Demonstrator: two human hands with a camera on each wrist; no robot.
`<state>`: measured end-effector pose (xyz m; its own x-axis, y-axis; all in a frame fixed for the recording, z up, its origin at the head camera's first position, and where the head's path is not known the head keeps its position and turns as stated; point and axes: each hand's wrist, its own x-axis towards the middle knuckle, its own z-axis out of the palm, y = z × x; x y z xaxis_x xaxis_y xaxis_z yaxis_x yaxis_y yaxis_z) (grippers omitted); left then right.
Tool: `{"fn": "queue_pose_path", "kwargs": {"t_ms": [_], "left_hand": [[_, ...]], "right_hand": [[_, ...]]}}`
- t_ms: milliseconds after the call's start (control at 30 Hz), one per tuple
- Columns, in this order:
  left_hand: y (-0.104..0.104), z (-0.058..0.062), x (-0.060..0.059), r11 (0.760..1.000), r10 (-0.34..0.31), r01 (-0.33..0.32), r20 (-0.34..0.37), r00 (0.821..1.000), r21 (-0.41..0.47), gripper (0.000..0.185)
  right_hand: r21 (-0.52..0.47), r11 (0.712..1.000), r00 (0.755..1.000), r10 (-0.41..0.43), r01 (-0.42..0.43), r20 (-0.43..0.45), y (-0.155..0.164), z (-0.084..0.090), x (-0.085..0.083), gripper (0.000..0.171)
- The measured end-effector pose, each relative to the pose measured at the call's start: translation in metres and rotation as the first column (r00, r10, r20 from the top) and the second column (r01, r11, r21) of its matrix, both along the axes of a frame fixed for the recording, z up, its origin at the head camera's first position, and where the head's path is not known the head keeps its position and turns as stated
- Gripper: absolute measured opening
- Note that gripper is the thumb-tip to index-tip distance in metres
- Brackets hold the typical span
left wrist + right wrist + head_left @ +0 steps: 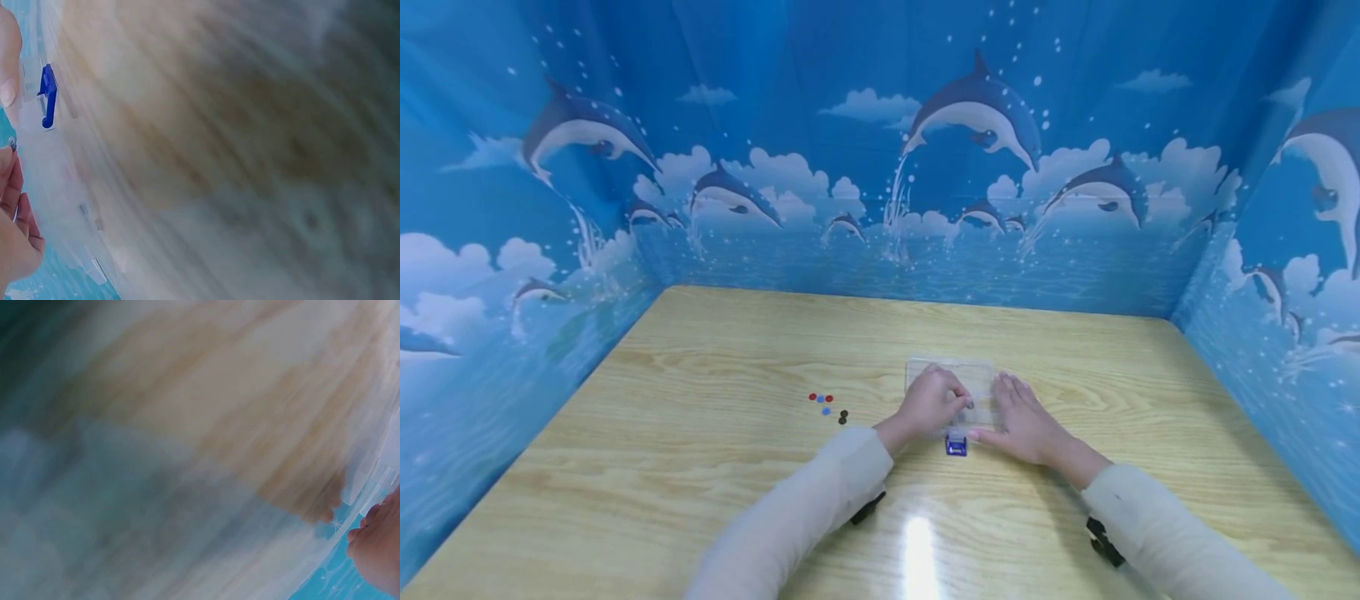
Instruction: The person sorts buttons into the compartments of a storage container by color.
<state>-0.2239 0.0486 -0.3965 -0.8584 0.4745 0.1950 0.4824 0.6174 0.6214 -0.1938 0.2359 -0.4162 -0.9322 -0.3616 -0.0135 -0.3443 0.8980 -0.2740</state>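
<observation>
- the clear plastic box lies flat on the wooden desk, its blue latch at the near edge.
- left hand rests on the lid with fingers curled at the near edge; right hand lies flat on it, fingers straight.
- small coloured beads lie well apart to the left.
- this looks like working the latch; the next move likely needs a thumb on the blue clip while the other hand steadies the box.
</observation>
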Motion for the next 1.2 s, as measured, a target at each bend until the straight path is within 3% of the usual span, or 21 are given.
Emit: {"fn": "queue_pose_path", "kwargs": {"t_ms": [233,367,867,1200], "left_hand": [[0.0027,-0.0021,0.0001,0.995,-0.042,0.032,-0.117,0.992,-0.089,0.008],[0.0044,-0.0029,-0.0012,0.996,-0.027,0.015,-0.14,0.99,-0.09,0.008],[0.0081,-0.0053,-0.0002,0.99,0.03,-0.047,-0.128,0.991,-0.131,0.007],[0.0006,-0.0061,-0.0012,0.999,0.026,-0.03,-0.104,0.994,-0.041,0.008]], "right_hand": [[0.009,1.0,1.0,0.003,-0.003,-0.006,0.0001,0.0003,0.0003,0.099],[0.008,1.0,1.0,0.006,-0.006,-0.016,-0.0002,0.0008,0.0008,0.098],[-0.002,1.0,1.0,-0.001,0.001,-0.006,-0.0016,0.0009,0.0022,0.099],[0.002,1.0,1.0,-0.002,0.002,-0.009,-0.001,0.001,0.0015,0.099]]}}
